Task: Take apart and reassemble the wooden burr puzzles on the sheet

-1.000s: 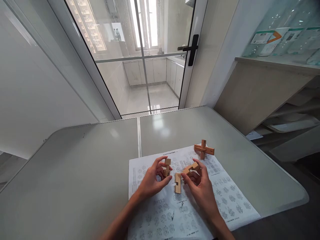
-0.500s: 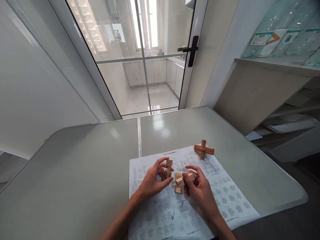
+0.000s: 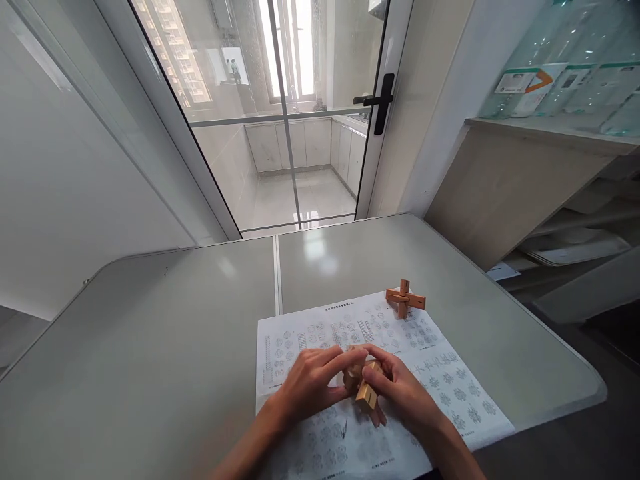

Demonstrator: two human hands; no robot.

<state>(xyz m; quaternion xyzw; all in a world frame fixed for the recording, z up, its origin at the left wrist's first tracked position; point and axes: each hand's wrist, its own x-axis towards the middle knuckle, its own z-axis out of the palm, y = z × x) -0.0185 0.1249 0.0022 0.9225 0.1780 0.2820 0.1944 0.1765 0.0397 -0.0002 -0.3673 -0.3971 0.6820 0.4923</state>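
My left hand (image 3: 320, 377) and my right hand (image 3: 397, 387) are together over the printed sheet (image 3: 335, 333). Between them are light wooden puzzle blocks. One notched wooden block (image 3: 368, 395) juts toward me, its end marked with a short dark line, and my right thumb and fingers grip it. Another wooden block (image 3: 352, 379) is pinched in my left fingers, partly covered by them. How the blocks fit against each other is mostly hidden. An assembled wooden cross-shaped puzzle (image 3: 404, 299) stands at the sheet's far right corner, apart from both hands.
The sheet lies on a grey-green table (image 3: 175, 347) with a pale seam (image 3: 277, 273) across it. Beyond the far edge is a glazed door (image 3: 300, 120) with a black handle (image 3: 383, 103). At right, large clear bottles (image 3: 530, 80) stand on a shelf (image 3: 540, 127).
My hands have come together. The block in my left hand has moved down and right, against the pieces in my right hand. My right hand's block now points toward me.
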